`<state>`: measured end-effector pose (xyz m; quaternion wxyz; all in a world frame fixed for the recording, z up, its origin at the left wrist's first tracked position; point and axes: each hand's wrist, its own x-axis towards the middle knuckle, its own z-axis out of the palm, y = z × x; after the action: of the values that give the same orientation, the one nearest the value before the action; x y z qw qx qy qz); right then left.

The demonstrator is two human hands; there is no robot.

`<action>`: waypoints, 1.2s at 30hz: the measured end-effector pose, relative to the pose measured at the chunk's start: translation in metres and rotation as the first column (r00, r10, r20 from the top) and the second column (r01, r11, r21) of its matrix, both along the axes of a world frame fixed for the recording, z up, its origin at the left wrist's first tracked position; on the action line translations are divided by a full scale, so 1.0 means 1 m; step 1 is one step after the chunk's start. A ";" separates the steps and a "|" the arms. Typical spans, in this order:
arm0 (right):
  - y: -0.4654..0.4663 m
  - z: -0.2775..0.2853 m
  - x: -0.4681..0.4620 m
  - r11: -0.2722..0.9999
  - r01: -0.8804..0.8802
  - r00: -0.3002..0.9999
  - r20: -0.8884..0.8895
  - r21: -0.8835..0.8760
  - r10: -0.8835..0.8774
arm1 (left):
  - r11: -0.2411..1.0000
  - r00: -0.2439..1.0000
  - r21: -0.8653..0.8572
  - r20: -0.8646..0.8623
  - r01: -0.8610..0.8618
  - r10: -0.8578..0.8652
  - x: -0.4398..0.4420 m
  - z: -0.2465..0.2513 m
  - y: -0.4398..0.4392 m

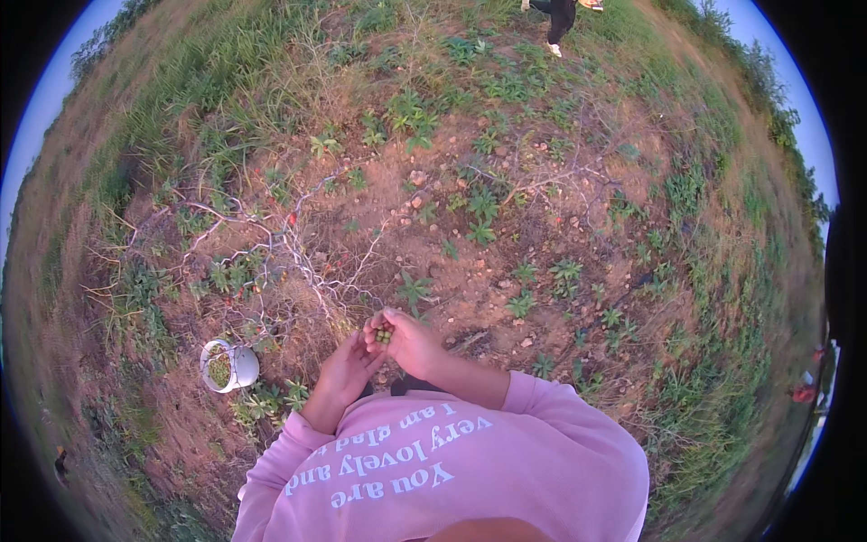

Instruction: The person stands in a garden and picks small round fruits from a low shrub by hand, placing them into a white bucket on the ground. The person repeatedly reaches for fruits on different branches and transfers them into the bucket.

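Several small green round fruits (383, 334) lie in the cupped palm of my right hand (408, 345), in front of the pink top I wear. My left hand (347, 369) is held close beside it, palm turned up and fingers reaching to the right hand's fingers; nothing shows in its palm. To the left, a white plastic bucket (245, 368) stands on the ground, holding many small green fruits (220, 366). Bare, pale branches (298, 254) of a shrub with a few red fruits (292, 218) spread just beyond my hands.
Reddish soil with stones (418, 178) and low green weeds (482, 210) lies ahead. Another bare-branched plant (555, 177) spreads at the upper right. A person in dark trousers (561, 22) is at the top edge. Tall grass (223, 74) grows at the upper left.
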<state>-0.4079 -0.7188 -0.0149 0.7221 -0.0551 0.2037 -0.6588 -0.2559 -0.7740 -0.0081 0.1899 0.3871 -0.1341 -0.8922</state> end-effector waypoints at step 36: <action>-0.011 0.064 0.226 0.989 -0.149 0.233 -0.971 0.021 0.055 | 0.450 0.465 0.119 0.171 -0.885 0.869 0.505 -0.163 -0.048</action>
<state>-0.1818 -0.7297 0.0494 0.4817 -0.4898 0.5758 -0.4433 0.2487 -0.8217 -0.1709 0.5787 0.4545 0.1629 -0.6572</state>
